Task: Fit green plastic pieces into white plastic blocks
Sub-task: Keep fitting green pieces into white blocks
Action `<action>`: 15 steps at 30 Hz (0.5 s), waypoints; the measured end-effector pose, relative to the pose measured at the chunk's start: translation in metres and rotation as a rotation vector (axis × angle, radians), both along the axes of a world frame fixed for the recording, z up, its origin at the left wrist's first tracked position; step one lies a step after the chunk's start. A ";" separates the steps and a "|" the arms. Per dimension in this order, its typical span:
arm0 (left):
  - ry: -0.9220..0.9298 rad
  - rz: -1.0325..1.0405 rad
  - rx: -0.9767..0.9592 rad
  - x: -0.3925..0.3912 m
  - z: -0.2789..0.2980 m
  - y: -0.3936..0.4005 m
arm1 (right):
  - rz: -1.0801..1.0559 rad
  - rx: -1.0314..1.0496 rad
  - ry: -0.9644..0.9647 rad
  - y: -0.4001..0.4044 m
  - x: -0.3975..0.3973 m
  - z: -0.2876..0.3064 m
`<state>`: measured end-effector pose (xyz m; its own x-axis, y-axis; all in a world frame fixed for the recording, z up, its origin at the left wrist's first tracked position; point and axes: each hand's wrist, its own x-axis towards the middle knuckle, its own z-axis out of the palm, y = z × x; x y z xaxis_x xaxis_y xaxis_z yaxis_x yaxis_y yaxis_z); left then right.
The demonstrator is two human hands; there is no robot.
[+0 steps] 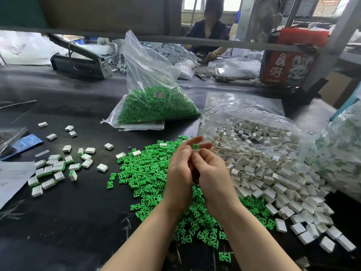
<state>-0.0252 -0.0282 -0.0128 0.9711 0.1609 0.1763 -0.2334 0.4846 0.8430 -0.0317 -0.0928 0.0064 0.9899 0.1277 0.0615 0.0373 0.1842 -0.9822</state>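
Green plastic pieces (156,173) are being heaped under both wrists, white blocks (273,173) spilling beside them. One green piece (195,146) is being pinched with a white block (196,151) between the left hand (180,173) and right hand (213,173); the block is largely hidden by fingers. Farther off, a bag of green pieces (156,102) is being left standing.

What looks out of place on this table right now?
A few white blocks sit stranded on the green pieces pile, away from the white heap. Otherwise just normal work clutter; nothing looks damaged.
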 end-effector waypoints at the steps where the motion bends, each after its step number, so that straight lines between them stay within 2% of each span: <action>1: 0.002 -0.001 0.018 0.002 0.000 0.006 | 0.002 -0.070 -0.041 -0.003 0.002 0.000; 6: -0.043 0.053 0.298 0.008 0.006 0.024 | -0.084 -0.321 -0.194 -0.017 0.010 0.001; 10: -0.006 0.140 0.305 0.006 0.008 0.021 | -0.114 -0.462 -0.241 -0.020 0.009 0.003; 15: 0.057 0.252 0.235 0.003 0.010 0.012 | -0.171 -0.755 -0.378 -0.021 0.010 0.008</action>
